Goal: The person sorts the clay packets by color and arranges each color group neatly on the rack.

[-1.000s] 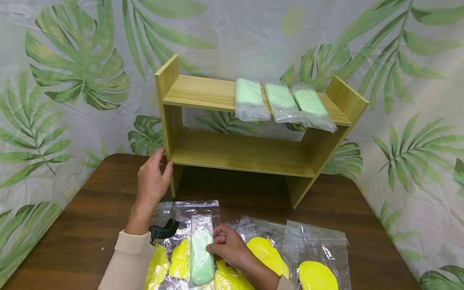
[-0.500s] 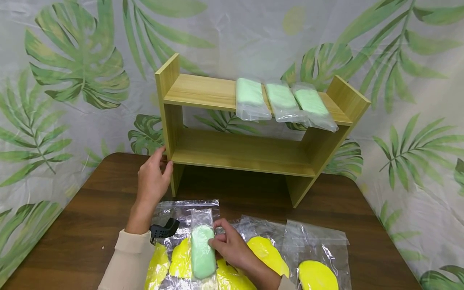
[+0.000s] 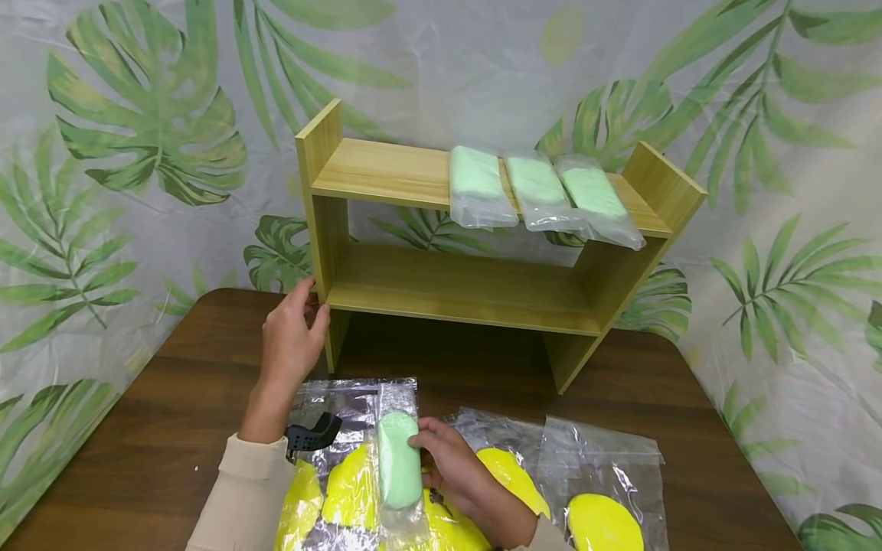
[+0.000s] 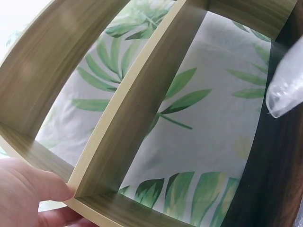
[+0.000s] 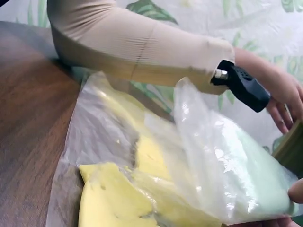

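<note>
**Two-Point Hold: One Side Braced, One Side Pinched**

We use the right hand (image 3: pixel 458 463) to pinch the green packet (image 3: pixel 398 459) at its right long edge, thumb on one face and fingertips against the other. We judge that this edge grip suits a soft, slim filling: it secures the packet while leaving most of its face and both clear ends uncovered.

The packet is on the near side of the shelf (image 3: pixel 455 291), over the yellow bags (image 3: pixel 350 486). We cannot tell whether it touches them. Its long axis runs near to far.

We keep the left hand (image 3: pixel 292 337) gripping the shelf's left upright where the middle board joins it: thumb on the near edge, fingers at the outer left side. We judge this to be a brace, since a joint should be a firm point to hold.

On the right half of the top board, three packets (image 3: pixel 536 182) lie in a row. Their green fillings rest on the board and their clear ends hang past its near edge; we judge that the board carries the weight, so the film can overhang.

The yellow bags lie flat along the near table (image 3: pixel 151 428), where, we judge, their broad contents keep them steady.
</note>
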`<state>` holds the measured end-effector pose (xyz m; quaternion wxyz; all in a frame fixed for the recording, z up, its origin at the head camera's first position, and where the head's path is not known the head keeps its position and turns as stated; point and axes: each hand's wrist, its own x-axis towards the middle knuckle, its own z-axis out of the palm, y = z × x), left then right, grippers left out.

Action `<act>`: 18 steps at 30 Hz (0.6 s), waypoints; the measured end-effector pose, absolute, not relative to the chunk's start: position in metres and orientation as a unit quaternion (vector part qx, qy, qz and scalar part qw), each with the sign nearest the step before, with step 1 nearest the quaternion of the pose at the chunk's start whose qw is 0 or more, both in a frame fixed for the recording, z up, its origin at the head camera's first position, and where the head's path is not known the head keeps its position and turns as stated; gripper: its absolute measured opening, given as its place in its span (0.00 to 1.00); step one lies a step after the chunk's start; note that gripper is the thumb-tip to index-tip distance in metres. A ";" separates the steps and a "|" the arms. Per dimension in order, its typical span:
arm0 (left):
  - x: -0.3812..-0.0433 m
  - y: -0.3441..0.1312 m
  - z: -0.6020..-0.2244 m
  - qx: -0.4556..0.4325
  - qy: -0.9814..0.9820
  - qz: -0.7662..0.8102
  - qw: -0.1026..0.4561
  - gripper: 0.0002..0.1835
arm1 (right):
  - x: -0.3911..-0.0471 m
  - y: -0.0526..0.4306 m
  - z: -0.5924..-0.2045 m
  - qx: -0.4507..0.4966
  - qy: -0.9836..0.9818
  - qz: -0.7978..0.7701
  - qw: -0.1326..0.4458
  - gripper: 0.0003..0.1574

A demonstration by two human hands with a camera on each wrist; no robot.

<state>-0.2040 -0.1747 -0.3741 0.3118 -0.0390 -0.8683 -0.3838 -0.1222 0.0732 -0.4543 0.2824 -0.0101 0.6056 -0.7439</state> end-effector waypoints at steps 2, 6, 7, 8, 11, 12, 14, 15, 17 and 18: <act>-0.204 -0.175 -0.374 -0.038 -0.869 -0.383 0.312 0.22 | -0.122 0.073 -0.455 -0.008 0.596 -0.751 0.285 0.22; -0.203 -0.175 -0.373 -0.037 -0.870 -0.384 0.309 0.22 | -0.123 0.074 -0.457 -0.004 0.579 -0.763 0.288 0.21; -0.203 -0.174 -0.373 -0.036 -0.870 -0.383 0.309 0.22 | -0.123 0.074 -0.457 -0.003 0.576 -0.765 0.287 0.20; -0.203 -0.174 -0.373 -0.036 -0.870 -0.383 0.308 0.22 | -0.123 0.075 -0.456 -0.002 0.573 -0.768 0.286 0.19; -0.203 -0.174 -0.373 -0.037 -0.870 -0.383 0.307 0.23 | -0.123 0.075 -0.456 -0.003 0.566 -0.774 0.282 0.17; -0.203 -0.174 -0.373 -0.036 -0.871 -0.383 0.306 0.23 | -0.123 0.075 -0.455 -0.005 0.566 -0.775 0.280 0.17; -0.203 -0.174 -0.373 -0.035 -0.871 -0.384 0.305 0.23 | -0.123 0.075 -0.455 -0.010 0.565 -0.777 0.278 0.17; -0.203 -0.174 -0.373 -0.035 -0.871 -0.384 0.305 0.23 | -0.122 0.075 -0.455 -0.013 0.565 -0.777 0.277 0.18; -0.203 -0.174 -0.373 -0.034 -0.871 -0.385 0.305 0.23 | -0.122 0.074 -0.454 -0.017 0.570 -0.774 0.276 0.17; -0.203 -0.174 -0.373 -0.034 -0.871 -0.385 0.305 0.23 | -0.122 0.074 -0.454 -0.018 0.573 -0.771 0.277 0.19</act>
